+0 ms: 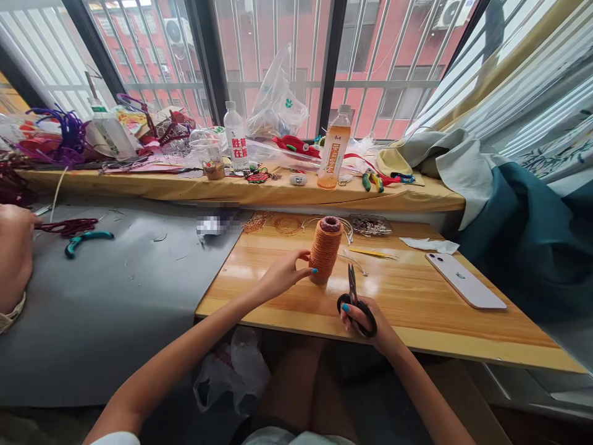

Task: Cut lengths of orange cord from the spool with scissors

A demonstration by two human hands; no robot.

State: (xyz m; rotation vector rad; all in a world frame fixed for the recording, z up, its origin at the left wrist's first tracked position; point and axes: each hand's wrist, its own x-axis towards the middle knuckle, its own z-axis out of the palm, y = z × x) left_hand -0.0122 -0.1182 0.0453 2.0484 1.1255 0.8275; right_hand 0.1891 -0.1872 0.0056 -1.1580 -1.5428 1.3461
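Nearest, at 7 o'c from spool [325, 250]: a bag [250, 364], below desk [417, 303] edge. Next, at 4–5 o'c, R hand [383, 322], close to that edge, clamped on scissors [353, 295], w/ digits at the loops; blades point approx. to 12, almost together. Then L hand [287, 272] at 8 o'c, closed on spool: thumb on its near face, fingers at its left side; how firm, can't tell. Spool stands approx. upright, mid-desk.

Risks, IMO: spool is tall & slim, so an uneven push fr. L hand cd tip it & poss. roll it off the near edge. If R hand swings to 10–11 w/ blades apart, L thumb or the thread may get nicked. String [365, 272] lies at 3–4 o'c, near scissors' tips, so cd get snagged or cut by mistake.

Further out: phone [466, 281] at 3, w/in reach of a stray elbow. Another person's hand [13, 238] at 9, well apart, w/ dark cord [69, 227] at its fingers & pliers [95, 235] just beside. Tray [370, 225] of small bits at 2; spill risk if spool topples that way. Coil [287, 233] at 10–11.

Farthest: ledge [259, 198] w/ tea btl [332, 157] at 12, water btl [236, 145] at 11; a careless long reach cd knock either.
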